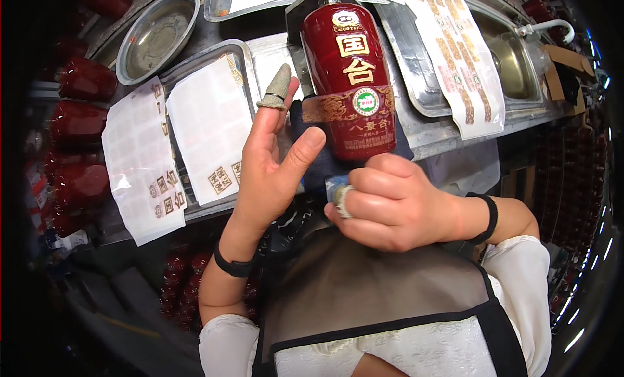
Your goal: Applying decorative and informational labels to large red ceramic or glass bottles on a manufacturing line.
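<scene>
A dark red glass bottle (348, 75) with gold lettering lies tilted back on a dark cloth pad, its neck pointing away from me. Around its lower part runs a brown-gold label band (320, 109) with a round green-and-white emblem. My left hand (270, 159) is open beside the bottle's left side, thumb and fingers apart. A grey finger cot (277, 88) covers its index fingertip. Below the bottle's base my right hand (390, 205) is closed. A small pale-blue piece (334, 182) shows at its fingers; its kind I cannot make out. That hand also wears a finger cot (341, 201).
Left of the bottle, sticker sheets (140, 156) lie on and beside a metal tray (250, 78). Another sheet of gold stickers (465, 71) lies at right, near a sink (513, 58). A metal bowl (159, 36) stands far left. Several red bottles (78, 130) line the left side.
</scene>
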The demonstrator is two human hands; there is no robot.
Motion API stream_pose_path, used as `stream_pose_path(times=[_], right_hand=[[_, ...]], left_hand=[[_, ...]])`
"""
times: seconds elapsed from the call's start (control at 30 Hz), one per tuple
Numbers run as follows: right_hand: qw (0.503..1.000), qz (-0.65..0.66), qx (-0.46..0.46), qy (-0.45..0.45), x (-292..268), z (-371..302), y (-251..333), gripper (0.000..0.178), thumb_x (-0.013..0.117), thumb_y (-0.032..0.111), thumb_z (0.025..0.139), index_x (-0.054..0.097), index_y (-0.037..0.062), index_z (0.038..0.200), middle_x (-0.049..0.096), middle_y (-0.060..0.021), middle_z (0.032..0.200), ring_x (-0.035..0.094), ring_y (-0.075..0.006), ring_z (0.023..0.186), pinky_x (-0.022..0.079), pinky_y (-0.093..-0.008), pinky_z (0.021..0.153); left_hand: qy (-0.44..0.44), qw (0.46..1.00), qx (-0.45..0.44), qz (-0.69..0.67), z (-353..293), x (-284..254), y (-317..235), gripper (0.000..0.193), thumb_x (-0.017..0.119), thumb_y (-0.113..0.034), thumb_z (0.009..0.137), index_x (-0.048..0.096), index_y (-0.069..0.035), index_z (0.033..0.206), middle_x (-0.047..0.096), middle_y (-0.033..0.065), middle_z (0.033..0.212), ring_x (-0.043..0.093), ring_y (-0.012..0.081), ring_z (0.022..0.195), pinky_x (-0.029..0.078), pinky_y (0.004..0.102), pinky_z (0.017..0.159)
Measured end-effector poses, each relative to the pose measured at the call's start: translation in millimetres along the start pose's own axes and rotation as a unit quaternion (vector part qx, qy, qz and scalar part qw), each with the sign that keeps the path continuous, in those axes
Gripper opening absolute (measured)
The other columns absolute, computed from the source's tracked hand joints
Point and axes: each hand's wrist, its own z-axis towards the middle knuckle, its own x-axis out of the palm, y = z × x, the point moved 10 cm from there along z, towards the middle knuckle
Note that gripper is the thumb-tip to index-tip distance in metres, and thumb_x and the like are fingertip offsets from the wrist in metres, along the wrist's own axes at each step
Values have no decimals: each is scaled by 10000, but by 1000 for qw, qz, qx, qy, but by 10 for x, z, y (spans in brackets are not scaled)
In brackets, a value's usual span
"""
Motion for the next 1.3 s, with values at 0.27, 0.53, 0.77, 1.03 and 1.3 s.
stream_pose_path(times=[0.27, 0.53, 0.77, 1.03, 1.3], right_hand=[[993, -22, 5, -112, -331, -27, -118, 167, 694, 166, 643, 587, 91, 747, 571, -42, 846, 589, -234, 848, 497, -359, 696], [885, 167, 371, -227, -404, -517, -804, 221, 771, 65, 768, 636, 17, 935, 629, -84, 828, 624, -205, 739, 508, -320, 657], [688, 307, 606, -256, -64, -1461, -1231, 207, 740, 70, 853, 545, 34, 912, 593, -30, 899, 561, -49, 758, 469, -218, 656], [738, 259, 566, -263, -130, -1484, -1338, 203, 720, 53, 851, 546, 19, 950, 588, -37, 906, 549, -84, 791, 465, -248, 694], [802, 260, 476, -249, -254, -726, -1306, 244, 720, 93, 865, 545, 31, 1024, 603, -18, 909, 549, -52, 824, 456, -218, 720]], left_hand=[[0, 1000, -2, -22, -40, 40, 37, 723, 643, -137, 952, 240, 53, 1521, 314, 226, 1559, 320, 256, 1439, 237, 379, 1173], [0, 1000, 7, 5, 70, 180, 95, 747, 688, -198, 930, 276, 70, 1493, 392, 211, 1504, 397, 255, 1382, 294, 374, 1146], [-13, 998, 23, 66, 141, 255, 52, 794, 725, -227, 904, 273, 72, 1484, 447, 199, 1447, 451, 254, 1329, 336, 371, 1117], [-9, 996, -26, 83, 177, 276, 106, 838, 709, -145, 899, 197, 36, 1537, 413, 199, 1478, 445, 253, 1343, 336, 371, 1122], [-58, 998, -35, 5, 225, 259, 112, 735, 656, -117, 941, 234, 16, 1529, 417, 179, 1485, 467, 235, 1330, 377, 359, 1101]])
